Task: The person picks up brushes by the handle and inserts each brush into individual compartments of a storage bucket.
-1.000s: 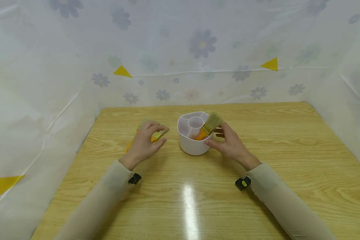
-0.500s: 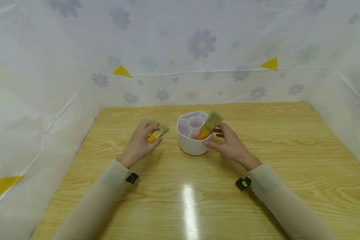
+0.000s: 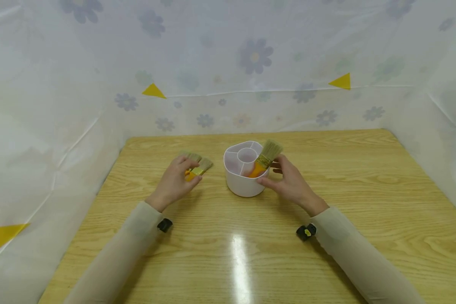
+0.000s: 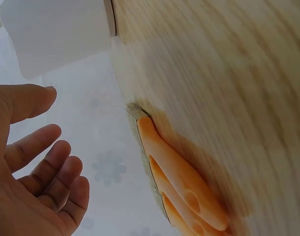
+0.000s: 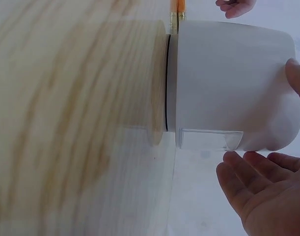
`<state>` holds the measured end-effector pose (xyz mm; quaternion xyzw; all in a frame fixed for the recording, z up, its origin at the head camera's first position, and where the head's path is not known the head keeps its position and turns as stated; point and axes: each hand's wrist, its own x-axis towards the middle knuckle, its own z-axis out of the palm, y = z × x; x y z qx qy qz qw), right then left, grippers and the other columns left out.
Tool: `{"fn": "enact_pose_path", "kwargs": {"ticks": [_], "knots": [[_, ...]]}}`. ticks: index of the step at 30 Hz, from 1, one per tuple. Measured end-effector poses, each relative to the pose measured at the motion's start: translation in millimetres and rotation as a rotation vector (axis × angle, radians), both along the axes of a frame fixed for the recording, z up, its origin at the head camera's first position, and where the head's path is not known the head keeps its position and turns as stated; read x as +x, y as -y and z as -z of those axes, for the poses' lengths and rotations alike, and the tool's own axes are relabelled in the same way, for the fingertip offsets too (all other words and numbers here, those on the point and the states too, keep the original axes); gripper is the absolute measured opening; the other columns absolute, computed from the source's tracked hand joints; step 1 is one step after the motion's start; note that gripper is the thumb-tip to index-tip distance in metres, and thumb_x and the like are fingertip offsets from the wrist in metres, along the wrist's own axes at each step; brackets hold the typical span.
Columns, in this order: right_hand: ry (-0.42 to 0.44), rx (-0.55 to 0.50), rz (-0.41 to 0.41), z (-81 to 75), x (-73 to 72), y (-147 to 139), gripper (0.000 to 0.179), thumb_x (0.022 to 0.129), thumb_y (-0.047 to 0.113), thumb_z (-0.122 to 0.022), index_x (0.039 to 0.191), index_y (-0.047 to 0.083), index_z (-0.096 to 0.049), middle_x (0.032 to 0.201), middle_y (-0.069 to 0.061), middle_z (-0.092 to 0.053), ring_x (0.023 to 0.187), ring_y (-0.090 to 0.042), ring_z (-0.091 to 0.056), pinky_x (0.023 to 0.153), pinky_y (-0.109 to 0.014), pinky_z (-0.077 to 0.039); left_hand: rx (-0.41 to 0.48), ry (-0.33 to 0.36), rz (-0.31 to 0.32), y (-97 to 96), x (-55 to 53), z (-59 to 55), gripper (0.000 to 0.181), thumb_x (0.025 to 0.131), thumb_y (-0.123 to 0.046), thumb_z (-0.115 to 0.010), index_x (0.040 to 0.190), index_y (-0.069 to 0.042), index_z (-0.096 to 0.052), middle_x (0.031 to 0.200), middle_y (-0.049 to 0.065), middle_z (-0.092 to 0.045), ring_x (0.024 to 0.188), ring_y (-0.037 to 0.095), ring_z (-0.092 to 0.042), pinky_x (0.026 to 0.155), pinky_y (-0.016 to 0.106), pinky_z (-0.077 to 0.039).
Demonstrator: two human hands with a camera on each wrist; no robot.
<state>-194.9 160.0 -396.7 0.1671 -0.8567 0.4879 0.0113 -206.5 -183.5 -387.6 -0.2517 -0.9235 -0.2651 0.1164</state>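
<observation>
A white compartmented organizer [image 3: 243, 186] stands upright on the table. One paintbrush [image 3: 265, 157] leans in its right front compartment, bristles up, its orange handle partly hidden by the wall. My right hand [image 3: 291, 183] holds the organizer's right side, thumb in front and fingers behind; the right wrist view shows the fingertips against its white wall [image 5: 233, 83]. Over the flat paintbrushes [image 3: 198, 169] to the left hovers my left hand [image 3: 172, 182], fingers loosely bent with nothing between them. The left wrist view has their orange handles [image 4: 181, 179] lying side by side, apart from the hand.
The wooden table [image 3: 228, 261] extends on all sides of the organizer. A white flowered sheet [image 3: 228, 50] rises behind it, and plain white sheeting [image 3: 42, 126] borders the left. Yellow triangles [image 3: 153, 90] are stuck on the sheets.
My left hand has drawn back slightly to the left and nearer me, uncovering more of the lying paintbrushes. The right hand, organizer and leaning paintbrush have hardly moved.
</observation>
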Motion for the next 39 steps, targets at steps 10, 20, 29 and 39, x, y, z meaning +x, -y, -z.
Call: {"fn": "enact_pose_path", "kwargs": {"ticks": [10,20,29,39], "knots": [[0.032,0.008,-0.015,-3.3,1.2,0,0.083,0.079,0.046,-0.075,0.141,0.008,-0.034,0.14,-0.012,-0.043,0.125,-0.032,-0.046,0.103,-0.048,-0.038,-0.077,0.005,-0.02,3.8,-2.7,5.3,0.035,0.085,-0.018,-0.073,0.113,0.0,-0.065,0.096,0.014,-0.057,0.078,0.02,-0.046,0.068,0.035,-0.041],[0.018,0.003,-0.021,-2.0,-1.6,2,0.086,0.075,0.047,-0.078,0.14,0.009,-0.037,0.139,-0.01,-0.046,0.125,-0.029,-0.047,0.103,-0.046,-0.038,-0.141,0.026,-0.057,9.0,-3.3,11.0,0.036,0.084,-0.021,-0.074,0.112,0.0,-0.065,0.098,0.013,-0.059,0.084,0.023,-0.053,0.072,0.039,-0.046],[0.011,0.003,-0.031,-0.8,-2.0,2,0.088,0.075,0.048,-0.078,0.141,0.009,-0.037,0.14,-0.009,-0.045,0.126,-0.029,-0.045,0.104,-0.047,-0.036,-0.189,0.096,-0.096,8.5,-4.7,12.6,0.037,0.085,-0.025,-0.073,0.112,-0.001,-0.065,0.099,0.014,-0.06,0.084,0.024,-0.053,0.073,0.04,-0.046],[0.002,0.014,-0.026,-2.2,-2.0,1,0.089,0.075,0.05,-0.077,0.142,0.009,-0.036,0.14,-0.009,-0.044,0.126,-0.029,-0.045,0.104,-0.047,-0.036,-0.226,0.211,-0.111,8.0,-7.1,11.4,0.038,0.087,-0.025,-0.07,0.116,-0.001,-0.063,0.103,0.013,-0.059,0.089,0.026,-0.054,0.077,0.042,-0.047]]}}
